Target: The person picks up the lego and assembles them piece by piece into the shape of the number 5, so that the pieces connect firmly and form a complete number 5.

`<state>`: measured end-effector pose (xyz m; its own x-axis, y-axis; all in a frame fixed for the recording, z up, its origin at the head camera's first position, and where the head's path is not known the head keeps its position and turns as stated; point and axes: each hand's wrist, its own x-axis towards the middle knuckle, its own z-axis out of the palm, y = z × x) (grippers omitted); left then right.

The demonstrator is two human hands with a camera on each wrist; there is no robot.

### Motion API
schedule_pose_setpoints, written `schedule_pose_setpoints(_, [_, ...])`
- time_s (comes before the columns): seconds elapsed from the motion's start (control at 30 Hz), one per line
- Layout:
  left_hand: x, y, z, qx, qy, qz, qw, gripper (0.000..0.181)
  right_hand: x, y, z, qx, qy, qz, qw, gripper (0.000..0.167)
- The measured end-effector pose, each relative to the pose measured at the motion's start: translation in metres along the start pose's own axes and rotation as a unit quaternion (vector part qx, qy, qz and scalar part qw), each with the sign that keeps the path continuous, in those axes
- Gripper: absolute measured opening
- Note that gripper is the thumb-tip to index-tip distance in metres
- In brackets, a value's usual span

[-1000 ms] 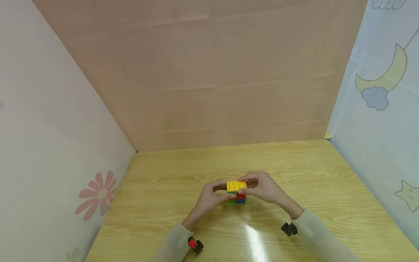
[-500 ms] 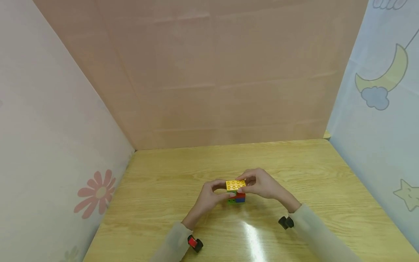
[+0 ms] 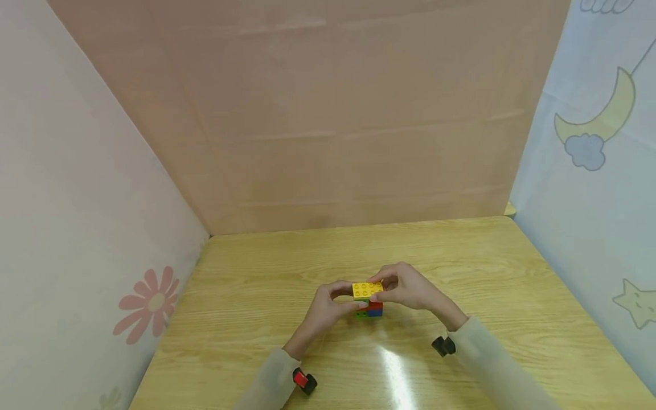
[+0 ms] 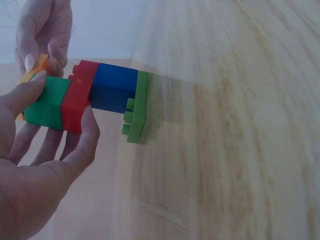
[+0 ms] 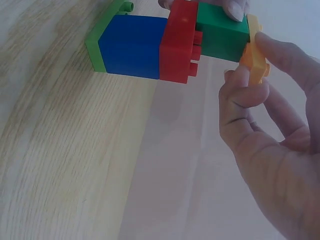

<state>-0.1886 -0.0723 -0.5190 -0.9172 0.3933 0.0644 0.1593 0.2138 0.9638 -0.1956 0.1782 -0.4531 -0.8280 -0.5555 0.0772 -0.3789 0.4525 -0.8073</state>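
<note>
A tower of toy building bricks stands on the table between both hands. At its base lies a thin light-green brick [image 4: 140,107], with a blue brick [image 5: 132,47] above it. A red brick [image 5: 176,42] comes next to that, then a dark-green brick [image 4: 49,102], and a thin yellow brick [image 3: 364,289] tops it. My left hand [image 3: 326,310] holds the tower by the dark-green brick, thumb on its near face, with fingers behind it reaching the red brick. My right hand [image 3: 410,287] pinches the right end of the yellow brick between thumb and fingers.
The wooden table [image 3: 266,259] spreads around the tower. A plain brown backdrop [image 3: 287,142] rises behind its far edge. Patterned white walls stand at the left [image 3: 92,228] and right [image 3: 574,216].
The right hand has shifted slightly left and away while keeping its pinch on the yellow brick. The left hand keeps its hold on the tower. The head view has moved a little.
</note>
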Motion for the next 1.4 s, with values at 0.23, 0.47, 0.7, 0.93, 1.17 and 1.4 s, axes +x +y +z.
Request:
schedule_pose_setpoints(0.23, [0.0019,-0.0003,-0.0012,0.005,-0.001,0.008,1.0,0.03,0.0006,0.001,0.0,0.006,0.005,0.008,0.9999,0.034])
schedule_pose_setpoints(0.47, [-0.0001,-0.0005,-0.0002,0.002,-0.004,0.009,0.9999,0.031,-0.0001,0.0013,0.0003,0.005,0.0,0.008,1.0,0.034])
schedule_pose_setpoints(0.7, [-0.0003,0.0009,-0.0002,0.011,-0.002,0.004,0.9999,0.031,0.0034,-0.0029,-0.0025,-0.012,-0.008,0.02,0.9997,0.033])
schedule_pose_setpoints(0.93, [0.0006,0.0036,-0.0005,0.007,-0.003,0.001,1.0,0.031,0.0049,-0.0042,-0.0049,-0.007,-0.012,0.026,0.9996,0.033])
schedule_pose_setpoints(1.17, [0.0002,0.0042,-0.0019,0.003,-0.001,0.006,1.0,0.033,0.0062,-0.0049,-0.0041,-0.006,-0.014,0.029,0.9995,0.034])
schedule_pose_setpoints(1.4, [-0.0003,0.0041,-0.0021,-0.004,-0.003,0.005,1.0,0.034,0.006,-0.0041,-0.0025,0.008,-0.011,0.04,0.9991,0.035])
